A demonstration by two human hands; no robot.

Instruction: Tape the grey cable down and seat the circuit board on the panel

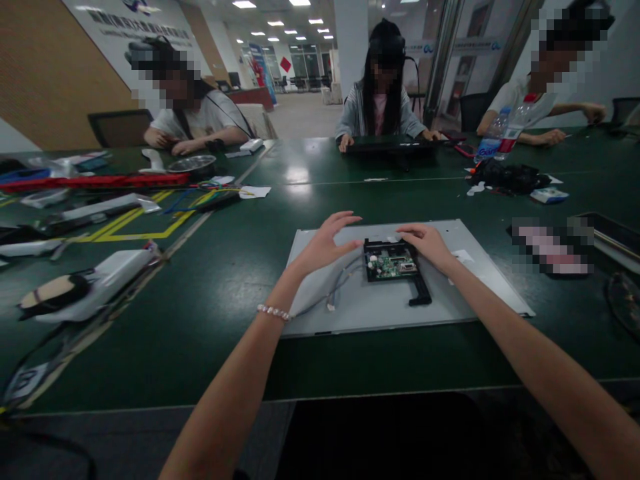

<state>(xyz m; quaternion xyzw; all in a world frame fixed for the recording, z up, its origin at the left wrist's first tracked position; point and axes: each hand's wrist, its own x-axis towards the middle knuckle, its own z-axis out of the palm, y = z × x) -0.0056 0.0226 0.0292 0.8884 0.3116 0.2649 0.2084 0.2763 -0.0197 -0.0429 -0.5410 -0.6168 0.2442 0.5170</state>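
Note:
A flat grey-white panel (350, 313), which looks like the back of a display, lies on the table in front of me. On it sits a green circuit board (393, 265) in a black plastic bracket (421, 291), whose arm extends toward me. My left hand (327, 245) is open over the panel, fingers spread, thumb by the bracket's upper left corner. My right hand (427, 244) bends its fingers together at the bracket's upper right edge; a small whitish bit shows by the fingertips, and what they pinch is unclear. Grey cables (345, 275) run left from the board, passing beneath my left wrist.
At left on the green table (225, 280) lie a white device (107, 283) and a metal bowl (193, 165). Toward the right are bottles (511, 133), a black bundle (510, 177) and a phone (610, 237). Several people sit opposite; one holds a dark panel (393, 148).

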